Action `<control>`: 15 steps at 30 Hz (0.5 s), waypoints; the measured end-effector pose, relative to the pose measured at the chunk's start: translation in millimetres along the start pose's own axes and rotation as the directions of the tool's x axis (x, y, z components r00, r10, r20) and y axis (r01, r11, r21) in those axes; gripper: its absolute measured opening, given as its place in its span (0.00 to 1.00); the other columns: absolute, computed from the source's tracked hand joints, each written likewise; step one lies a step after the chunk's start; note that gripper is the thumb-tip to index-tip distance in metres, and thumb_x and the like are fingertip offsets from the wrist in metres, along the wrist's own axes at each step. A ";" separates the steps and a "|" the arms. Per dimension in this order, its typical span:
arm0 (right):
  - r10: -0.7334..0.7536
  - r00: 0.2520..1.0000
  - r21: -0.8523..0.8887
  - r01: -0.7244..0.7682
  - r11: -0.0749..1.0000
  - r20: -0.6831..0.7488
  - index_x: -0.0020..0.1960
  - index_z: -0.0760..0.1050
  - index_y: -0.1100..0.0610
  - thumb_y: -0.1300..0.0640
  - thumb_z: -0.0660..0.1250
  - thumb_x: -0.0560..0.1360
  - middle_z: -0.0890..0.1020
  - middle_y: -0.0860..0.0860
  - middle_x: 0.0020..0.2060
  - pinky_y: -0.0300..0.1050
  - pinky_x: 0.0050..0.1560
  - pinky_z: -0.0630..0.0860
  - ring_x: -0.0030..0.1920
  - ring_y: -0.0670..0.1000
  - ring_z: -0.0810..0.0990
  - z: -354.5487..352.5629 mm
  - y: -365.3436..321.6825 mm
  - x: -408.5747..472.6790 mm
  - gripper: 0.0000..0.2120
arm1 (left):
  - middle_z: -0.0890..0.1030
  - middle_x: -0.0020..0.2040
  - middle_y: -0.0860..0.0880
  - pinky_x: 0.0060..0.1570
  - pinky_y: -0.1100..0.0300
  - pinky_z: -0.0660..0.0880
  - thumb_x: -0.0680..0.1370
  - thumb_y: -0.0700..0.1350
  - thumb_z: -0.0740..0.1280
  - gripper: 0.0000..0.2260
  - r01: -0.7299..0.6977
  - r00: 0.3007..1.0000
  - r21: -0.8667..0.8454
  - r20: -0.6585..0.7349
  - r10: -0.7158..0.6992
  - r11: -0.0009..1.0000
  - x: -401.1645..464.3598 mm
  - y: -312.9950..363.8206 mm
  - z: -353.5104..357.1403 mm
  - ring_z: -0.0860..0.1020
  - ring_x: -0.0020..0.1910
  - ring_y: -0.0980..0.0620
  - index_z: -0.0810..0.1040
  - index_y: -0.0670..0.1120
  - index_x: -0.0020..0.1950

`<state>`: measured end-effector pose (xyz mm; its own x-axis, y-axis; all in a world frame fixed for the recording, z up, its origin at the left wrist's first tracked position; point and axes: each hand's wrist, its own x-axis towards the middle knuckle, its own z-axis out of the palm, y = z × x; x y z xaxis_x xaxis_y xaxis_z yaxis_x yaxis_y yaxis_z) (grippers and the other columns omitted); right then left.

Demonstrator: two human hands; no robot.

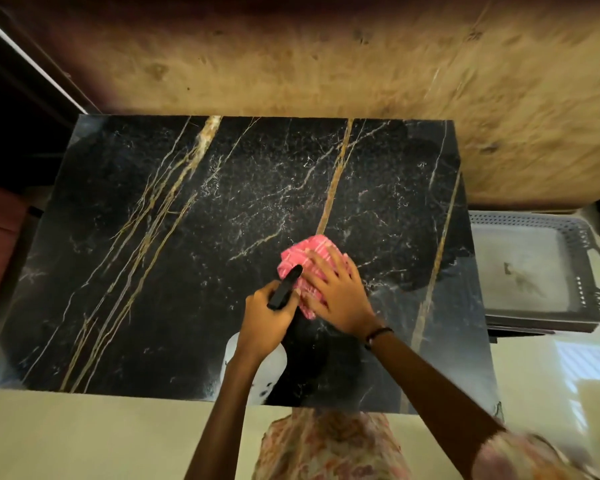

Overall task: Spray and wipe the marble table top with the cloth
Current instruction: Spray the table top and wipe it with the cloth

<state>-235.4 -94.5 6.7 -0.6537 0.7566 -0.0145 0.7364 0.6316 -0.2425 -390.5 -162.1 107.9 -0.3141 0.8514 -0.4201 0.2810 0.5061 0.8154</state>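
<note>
A black marble table top (pixel 187 237) with gold and white veins fills the middle of the view. A pink checked cloth (pixel 300 259) lies bunched on it, right of centre. My right hand (pixel 340 289) presses flat on the cloth with fingers spread. My left hand (pixel 267 320) grips a spray bottle by its black nozzle head (pixel 284 287), which points toward the cloth. The bottle's white body (pixel 267 372) shows below my left wrist, partly hidden by my forearm.
A grey perforated plastic tray (pixel 596 271) with handles sits just right of the table. A tan rug (pixel 326 57) lies beyond the far edge. Dark furniture (pixel 11 109) stands at the left. Pale floor (pixel 84 434) runs along the near edge.
</note>
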 end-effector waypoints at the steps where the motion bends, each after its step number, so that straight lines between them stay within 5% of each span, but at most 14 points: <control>1: -0.025 0.999 -0.010 0.025 1.000 0.021 0.73 0.63 0.46 0.40 0.55 0.77 0.64 0.53 0.74 0.61 0.73 0.53 0.75 0.61 0.57 -0.2 2.3 -22.7 0.26 | 0.75 0.29 0.38 0.30 0.52 0.69 0.75 0.46 0.69 0.09 0.002 1.000 0.008 0.000 -0.002 1.000 -3.3 -2.1 0.7 0.70 0.27 0.44 0.77 0.41 0.40; 6: 0.158 0.987 -0.047 -0.157 0.986 0.010 0.73 0.61 0.47 0.36 0.45 0.79 0.66 0.56 0.73 0.60 0.73 0.50 0.75 0.60 0.55 -18.6 68.3 -99.9 0.28 | 0.81 0.38 0.35 0.34 0.46 0.75 0.76 0.47 0.68 0.07 0.016 1.000 0.029 0.000 -0.016 0.999 -19.1 -6.0 3.3 0.78 0.36 0.36 0.80 0.43 0.46; 11: 0.509 0.860 0.011 -0.509 0.861 -0.027 0.75 0.61 0.50 0.39 0.49 0.75 0.61 0.56 0.75 0.68 0.70 0.56 0.75 0.65 0.54 -33.0 105.8 -51.3 0.31 | 0.80 0.39 0.34 0.30 0.53 0.70 0.76 0.46 0.68 0.06 0.006 0.999 0.025 0.041 -0.007 1.000 -31.8 -8.5 5.3 0.73 0.30 0.47 0.79 0.44 0.44; 15: 0.486 0.874 0.007 -0.486 0.874 -0.010 0.76 0.55 0.47 0.37 0.45 0.75 0.56 0.55 0.77 0.66 0.71 0.45 0.75 0.65 0.48 -24.2 75.9 -25.1 0.32 | 0.82 0.39 0.38 0.31 0.60 0.72 0.76 0.46 0.68 0.06 0.001 0.997 0.039 0.078 -0.004 0.999 -41.2 -8.9 15.7 0.77 0.32 0.50 0.80 0.44 0.47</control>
<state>-158.9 -61.5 12.1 -0.2120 0.9698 -0.1203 0.9600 0.1836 -0.2113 -365.8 -199.5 111.7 -0.2437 0.8574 -0.4532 0.3160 0.5120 0.7987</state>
